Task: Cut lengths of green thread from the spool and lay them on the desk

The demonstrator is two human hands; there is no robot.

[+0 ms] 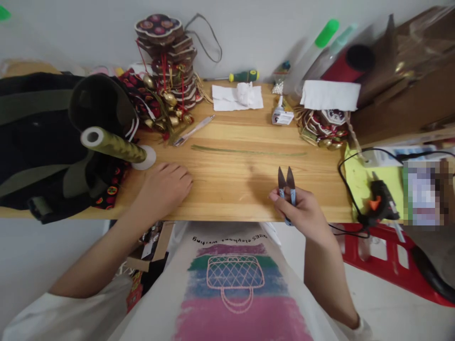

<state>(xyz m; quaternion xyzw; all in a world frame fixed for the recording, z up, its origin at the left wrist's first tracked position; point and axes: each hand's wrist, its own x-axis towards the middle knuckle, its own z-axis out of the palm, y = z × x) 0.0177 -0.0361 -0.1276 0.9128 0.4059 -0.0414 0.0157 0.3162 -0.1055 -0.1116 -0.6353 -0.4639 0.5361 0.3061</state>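
Observation:
My right hand [302, 208] holds small spring thread snips [286, 189], blades pointing up and apart, thumb and fingers pressed on the blue handles. Palm down at the table's left front, my left hand [167, 187] rests with its fingers curled under; nothing shows in it. Beyond both hands, a thin bundle of greenish strands [241, 151] lies across the wooden table [227, 199]. Close to my left hand stands a roll of olive-gold ribbon [121, 147] on a white spool, leaning left.
Stacked ornaments with bells [167, 61] stand back left beside a dark bag [31, 137]. A pen [195, 129], tissue [245, 94], screwdriver [245, 76] and small bottle [282, 113] lie behind the strands. At right are more ornaments [323, 128] and a corded glue gun [382, 201].

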